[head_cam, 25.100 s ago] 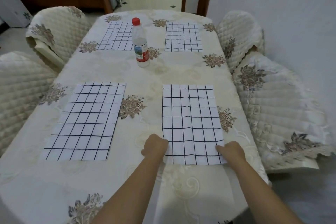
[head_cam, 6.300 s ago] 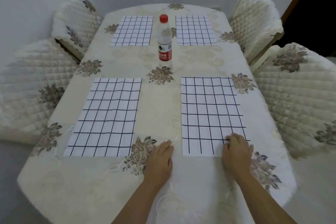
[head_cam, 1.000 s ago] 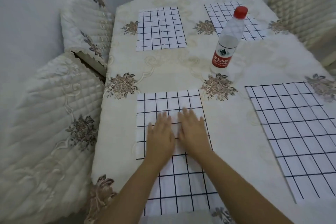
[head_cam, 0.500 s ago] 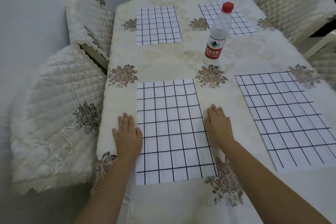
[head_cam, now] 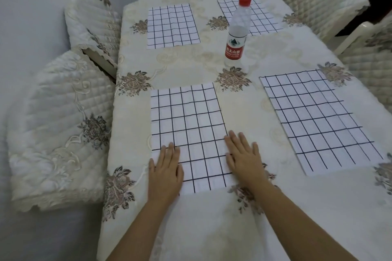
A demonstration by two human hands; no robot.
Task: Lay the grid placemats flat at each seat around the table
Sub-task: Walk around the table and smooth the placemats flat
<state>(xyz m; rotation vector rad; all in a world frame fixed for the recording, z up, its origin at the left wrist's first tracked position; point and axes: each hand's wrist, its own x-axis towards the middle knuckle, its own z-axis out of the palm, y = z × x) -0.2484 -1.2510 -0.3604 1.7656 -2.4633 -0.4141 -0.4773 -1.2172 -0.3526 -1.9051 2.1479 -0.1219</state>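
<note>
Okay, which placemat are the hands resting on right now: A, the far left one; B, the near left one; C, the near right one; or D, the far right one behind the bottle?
B: the left hand and the right hand lie flat with straight fingers on the two near corners of the near left placemat.

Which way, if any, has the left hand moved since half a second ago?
Yes. The left hand slid toward the person, from beside the left edge of the near-left placemat onto its near corner.
</note>
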